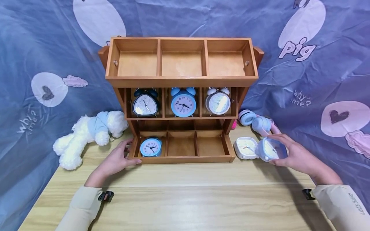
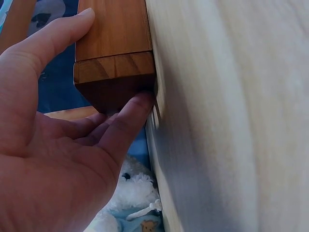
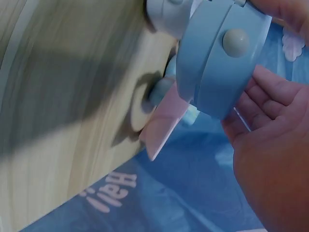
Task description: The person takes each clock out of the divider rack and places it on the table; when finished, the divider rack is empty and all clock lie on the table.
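My left hand (image 1: pixel 117 158) grips the lower left corner of a wooden tiered shelf (image 1: pixel 185 160), thumb along the front and fingers at the side. In the left wrist view the shelf's end (image 2: pixel 116 67) sits between thumb and fingers. My right hand (image 1: pixel 302 158) holds a light blue alarm clock (image 1: pixel 264 150) by its side; its rounded blue casing (image 3: pixel 217 58) shows in the right wrist view. Just left of it stands a white square alarm clock (image 1: pixel 245 148). A round blue alarm clock (image 1: pixel 151 147) occupies the bottom tier's left compartment.
The middle tier carries a dark triangular clock (image 1: pixel 145 105), a blue twin-bell clock (image 1: pixel 183 104) and a white twin-bell clock (image 1: pixel 218 103). Blue-and-pink headphones (image 1: pixel 261 124) lie behind the right hand. A white plush dog (image 1: pixel 86 134) lies at left. Blue printed cloth (image 1: pixel 185 16) hangs behind.
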Demonstrator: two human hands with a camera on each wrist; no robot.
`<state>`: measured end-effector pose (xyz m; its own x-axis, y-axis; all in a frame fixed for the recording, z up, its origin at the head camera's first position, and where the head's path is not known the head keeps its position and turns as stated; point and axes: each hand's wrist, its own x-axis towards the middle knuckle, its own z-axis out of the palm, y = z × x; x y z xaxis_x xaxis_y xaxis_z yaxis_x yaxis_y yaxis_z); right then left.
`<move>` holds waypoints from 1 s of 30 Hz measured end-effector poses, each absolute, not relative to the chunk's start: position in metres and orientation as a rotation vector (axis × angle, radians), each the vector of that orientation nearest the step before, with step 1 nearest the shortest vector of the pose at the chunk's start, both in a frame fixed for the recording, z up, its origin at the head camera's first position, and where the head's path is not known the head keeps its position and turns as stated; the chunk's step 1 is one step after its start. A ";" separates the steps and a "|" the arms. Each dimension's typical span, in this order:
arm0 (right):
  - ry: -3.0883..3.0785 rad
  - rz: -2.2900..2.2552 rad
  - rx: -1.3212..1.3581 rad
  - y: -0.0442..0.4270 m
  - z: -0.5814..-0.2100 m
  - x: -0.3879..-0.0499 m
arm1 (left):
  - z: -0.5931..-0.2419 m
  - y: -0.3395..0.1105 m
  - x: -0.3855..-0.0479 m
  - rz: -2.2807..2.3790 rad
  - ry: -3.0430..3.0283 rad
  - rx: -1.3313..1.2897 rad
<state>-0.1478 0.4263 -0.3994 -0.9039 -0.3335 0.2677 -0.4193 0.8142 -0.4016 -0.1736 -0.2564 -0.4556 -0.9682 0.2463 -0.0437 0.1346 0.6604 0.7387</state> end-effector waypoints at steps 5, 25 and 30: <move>-2.800 0.668 0.571 0.438 -0.405 -0.152 | -0.454 -0.256 -0.174 1.198 2.744 0.322; -2.913 0.802 0.532 0.452 -0.426 -0.159 | -0.457 -0.257 -0.176 1.216 2.745 0.327; -2.937 0.789 0.522 0.452 -0.433 -0.162 | -0.458 -0.257 -0.174 1.227 2.732 0.321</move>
<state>-0.1618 0.4516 -0.4329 -0.9412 -0.3078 0.1395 -0.3363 0.8120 -0.4770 -0.1745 -0.2574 -0.4581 -0.9691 0.2449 -0.0307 0.1399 0.6471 0.7495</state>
